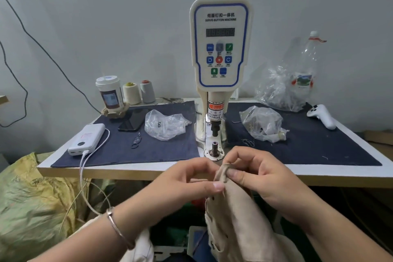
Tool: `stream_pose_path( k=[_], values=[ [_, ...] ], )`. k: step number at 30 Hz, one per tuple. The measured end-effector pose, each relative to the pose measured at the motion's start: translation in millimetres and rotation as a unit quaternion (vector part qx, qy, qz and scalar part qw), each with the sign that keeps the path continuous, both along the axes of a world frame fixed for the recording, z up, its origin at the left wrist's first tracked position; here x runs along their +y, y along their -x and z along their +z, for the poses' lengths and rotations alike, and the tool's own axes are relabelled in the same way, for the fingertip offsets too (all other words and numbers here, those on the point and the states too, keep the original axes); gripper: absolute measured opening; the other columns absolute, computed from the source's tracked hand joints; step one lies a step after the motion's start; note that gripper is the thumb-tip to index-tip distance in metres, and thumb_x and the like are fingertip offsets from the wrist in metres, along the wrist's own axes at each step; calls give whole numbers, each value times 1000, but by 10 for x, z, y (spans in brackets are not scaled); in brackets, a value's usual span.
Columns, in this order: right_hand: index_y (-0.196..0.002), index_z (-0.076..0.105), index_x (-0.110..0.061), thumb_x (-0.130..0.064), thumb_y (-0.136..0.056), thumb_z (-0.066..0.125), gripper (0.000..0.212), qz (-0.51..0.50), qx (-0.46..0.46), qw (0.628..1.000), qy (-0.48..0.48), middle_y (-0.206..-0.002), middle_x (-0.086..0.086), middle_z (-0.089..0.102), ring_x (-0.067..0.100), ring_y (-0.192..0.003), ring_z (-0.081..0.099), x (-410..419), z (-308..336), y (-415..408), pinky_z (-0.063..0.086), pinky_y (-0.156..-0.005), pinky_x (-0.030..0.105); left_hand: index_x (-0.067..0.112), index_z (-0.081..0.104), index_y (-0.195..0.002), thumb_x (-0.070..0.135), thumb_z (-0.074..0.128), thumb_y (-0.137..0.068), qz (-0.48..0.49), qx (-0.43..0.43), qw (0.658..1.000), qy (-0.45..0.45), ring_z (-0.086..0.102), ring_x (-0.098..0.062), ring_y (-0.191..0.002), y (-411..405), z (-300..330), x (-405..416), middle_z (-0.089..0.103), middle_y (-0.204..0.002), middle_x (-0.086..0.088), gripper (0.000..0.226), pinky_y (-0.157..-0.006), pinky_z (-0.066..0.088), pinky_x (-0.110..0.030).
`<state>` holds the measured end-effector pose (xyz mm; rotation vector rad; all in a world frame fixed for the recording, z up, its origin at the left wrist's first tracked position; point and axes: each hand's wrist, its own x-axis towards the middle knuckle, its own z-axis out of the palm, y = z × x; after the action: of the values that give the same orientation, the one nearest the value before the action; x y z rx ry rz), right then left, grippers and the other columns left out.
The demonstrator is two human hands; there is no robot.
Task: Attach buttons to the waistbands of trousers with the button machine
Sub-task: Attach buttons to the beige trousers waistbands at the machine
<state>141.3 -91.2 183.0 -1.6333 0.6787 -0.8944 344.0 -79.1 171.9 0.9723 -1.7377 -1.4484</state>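
Observation:
Beige trousers (236, 219) hang in front of the table edge, their waistband end raised between both hands. My left hand (187, 183) pinches the fabric from the left with thumb and fingertips. My right hand (265, 178) grips the folded waistband tip from the right. The white servo button machine (220, 49) stands at the table's middle, its lower die post (214, 147) just beyond my fingers and the upper punch (215, 128) above it. Two clear bags, one left (165, 125) and one right (262, 123) of the machine, lie on the blue mats; their contents are too small to tell.
On the left mat (127, 153) lie a white power bank (87, 139) with cable, a black phone (133, 120), a cup (109, 93) and two thread cones (138, 91). At the right stand a plastic bottle (306, 66), another bag and a white controller (322, 116). A yellow-green sack (32, 198) sits at lower left.

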Motion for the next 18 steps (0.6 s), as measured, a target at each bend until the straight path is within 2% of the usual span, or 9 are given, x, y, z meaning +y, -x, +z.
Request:
stream_pose_path(
  k=[2, 4, 8, 10, 13, 15, 18],
  values=[
    [-81, 65, -12, -10, -89, 60, 9, -4, 10, 1000, -2, -76, 15, 67, 15, -72, 56, -20, 18, 36, 44, -67, 20, 18, 68, -81, 32, 76, -76, 11, 44, 999, -15, 57, -20, -84, 62, -118, -49, 65, -86, -4, 17, -80, 48, -28],
    [-79, 64, -12, -7, -89, 61, 11, -18, 25, 1000, -1, -71, 11, 62, 14, -68, 49, -68, 34, 89, 39, -60, 17, 19, 61, -69, 29, 78, -72, 7, 89, 995, -45, 49, -18, -71, 99, -222, -107, 55, -72, -4, 20, -68, 39, -27],
    [-75, 65, -15, -3, -87, 62, 17, -23, 55, 998, -36, -68, 5, 59, 9, -60, 47, -215, 71, 213, 36, -54, 14, 21, 53, -65, 23, 79, -71, 37, 209, 973, -89, 43, -11, -55, 128, -364, -221, 48, -62, 0, 27, -51, 34, -21],
    [-77, 65, -14, -4, -86, 62, 14, -15, 51, 996, -77, -68, 3, 59, 7, -58, 49, -288, 53, 222, 39, -54, 15, 18, 58, -75, 23, 81, -73, 39, 240, 964, -111, 49, -12, -57, 120, -390, -289, 54, -67, -3, 23, -52, 39, -20],
    [-78, 65, -10, -5, -83, 63, 8, -32, 17, 990, -134, -66, 4, 59, 7, -55, 50, -407, -22, 186, 41, -51, 15, 11, 65, -95, 35, 80, -75, 38, 186, 974, -125, 55, -18, -73, 119, -423, -402, 59, -85, -14, 34, -66, 45, -23],
    [-77, 64, -12, -4, -84, 62, 11, -48, 7, 988, -150, -64, 2, 58, 5, -52, 48, -486, -64, 169, 40, -48, 14, 9, 63, -87, 42, 83, -71, 39, 172, 975, -136, 52, -17, -73, 108, -476, -466, 56, -84, -13, 42, -66, 42, -24],
    [-76, 64, -15, -6, -84, 63, 12, -49, 4, 987, -155, -62, -3, 57, 3, -50, 46, -580, -112, 157, 38, -47, 13, 12, 64, -81, 40, 79, -79, 1, 249, 957, -146, 60, -14, -75, 62, -560, -534, 62, -84, -7, 32, -68, 47, -23]
  ],
)
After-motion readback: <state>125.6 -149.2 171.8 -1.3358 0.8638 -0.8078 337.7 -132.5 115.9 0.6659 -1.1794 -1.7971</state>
